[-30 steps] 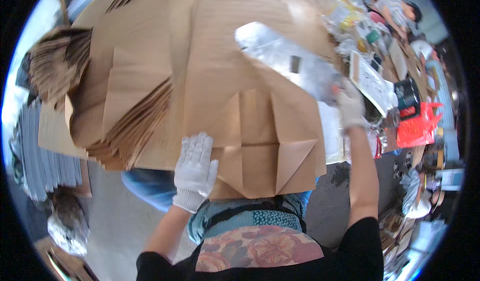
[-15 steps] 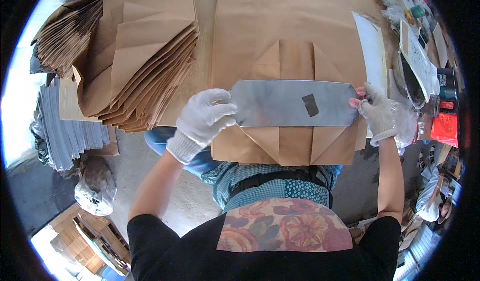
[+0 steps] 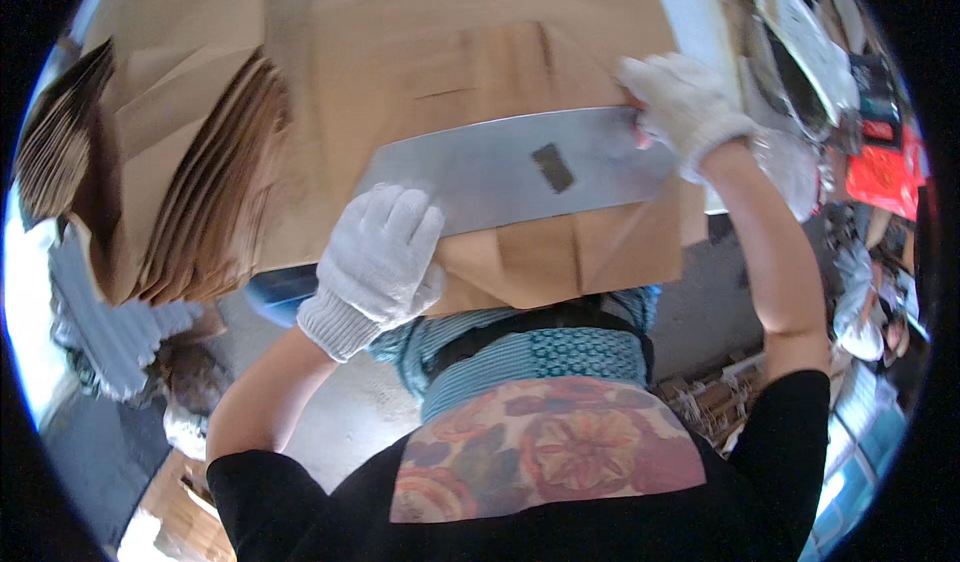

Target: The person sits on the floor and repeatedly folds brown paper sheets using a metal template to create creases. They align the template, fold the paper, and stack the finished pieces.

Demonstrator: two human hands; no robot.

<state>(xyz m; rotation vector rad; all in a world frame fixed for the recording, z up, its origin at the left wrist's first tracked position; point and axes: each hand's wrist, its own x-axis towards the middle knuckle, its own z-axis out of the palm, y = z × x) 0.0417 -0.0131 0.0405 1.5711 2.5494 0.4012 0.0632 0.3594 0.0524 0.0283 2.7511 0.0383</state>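
Observation:
A flat grey metal plate (image 3: 500,170) with a dark patch lies tilted across a folded brown paper sheet (image 3: 540,259), its left end lower. My white-gloved right hand (image 3: 690,107) grips the plate's right end, bare fingertips showing at the edge. Over the lower left end lies my gloved left hand (image 3: 380,257), fingers stretched onto the metal and thumb apart below its edge. The left hand covers that corner. Diagonal folds run across the paper around the plate.
Folded brown paper pieces (image 3: 190,172) stand in a fanned stack at the left. Grey sheets (image 3: 110,302) are piled beyond the table's left side. A red package (image 3: 885,177), plastic wrap (image 3: 785,167) and mixed clutter lie at the right. A white sheet (image 3: 695,12) lies at the far right.
The view has shifted and turned. The plate's left end has come nearer my body, and my left hand has moved from beside that end to over it. My right hand stays on the other end.

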